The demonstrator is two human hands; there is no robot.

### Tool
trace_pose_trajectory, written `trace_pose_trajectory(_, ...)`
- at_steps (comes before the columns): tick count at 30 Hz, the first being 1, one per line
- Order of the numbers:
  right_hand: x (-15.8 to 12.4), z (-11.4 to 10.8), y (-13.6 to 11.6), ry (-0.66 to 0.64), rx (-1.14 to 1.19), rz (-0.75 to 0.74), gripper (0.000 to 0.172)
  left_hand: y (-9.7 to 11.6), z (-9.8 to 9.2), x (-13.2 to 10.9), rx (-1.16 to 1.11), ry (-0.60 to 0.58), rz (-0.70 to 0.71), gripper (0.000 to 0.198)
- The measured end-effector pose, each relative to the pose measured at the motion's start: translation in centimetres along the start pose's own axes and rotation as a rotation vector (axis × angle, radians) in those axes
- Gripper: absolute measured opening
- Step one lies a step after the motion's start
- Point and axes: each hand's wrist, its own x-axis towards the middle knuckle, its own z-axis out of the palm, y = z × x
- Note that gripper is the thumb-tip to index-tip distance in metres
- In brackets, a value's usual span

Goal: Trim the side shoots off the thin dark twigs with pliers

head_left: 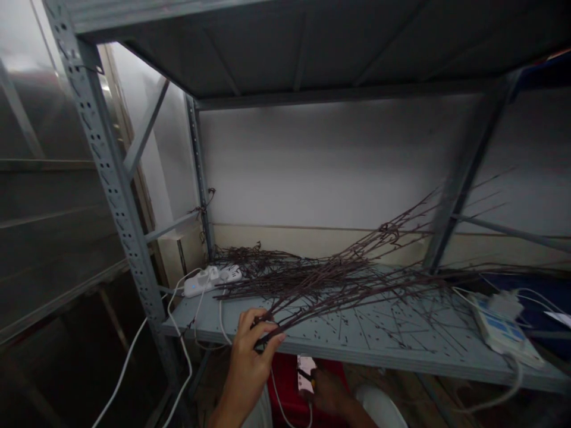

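A bundle of thin dark twigs (339, 273) lies spread across the grey metal shelf (379, 345), tips fanning up to the right. My left hand (252, 348) is at the shelf's front edge, fingers pinched round the near ends of the twigs. My right hand (328, 389) hangs lower, below the shelf, closed on a small tool (306, 371) with a white and dark body; I cannot make out what it is.
A white power strip (209, 279) with white cables (178, 333) sits at the shelf's left end. A white and blue device (502, 327) with a cable lies at the right. Perforated uprights (111, 172) frame the shelf; a red box (289, 386) stands below.
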Motion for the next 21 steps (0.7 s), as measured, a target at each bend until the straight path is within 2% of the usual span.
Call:
trace_pose_trajectory(9, 1.2, 0.3, 0.4, 0.0, -0.089, -0.004, 0.052, -0.1, 0.1, -0.5, -0.014, -0.041, -0.038, 0.004)
trace_pose_trajectory(21, 1.3, -0.3, 0.5, -0.008, -0.057, -0.004, 0.052, -0.5, 0.0, -0.8, -0.078, -0.049, -0.075, 0.012)
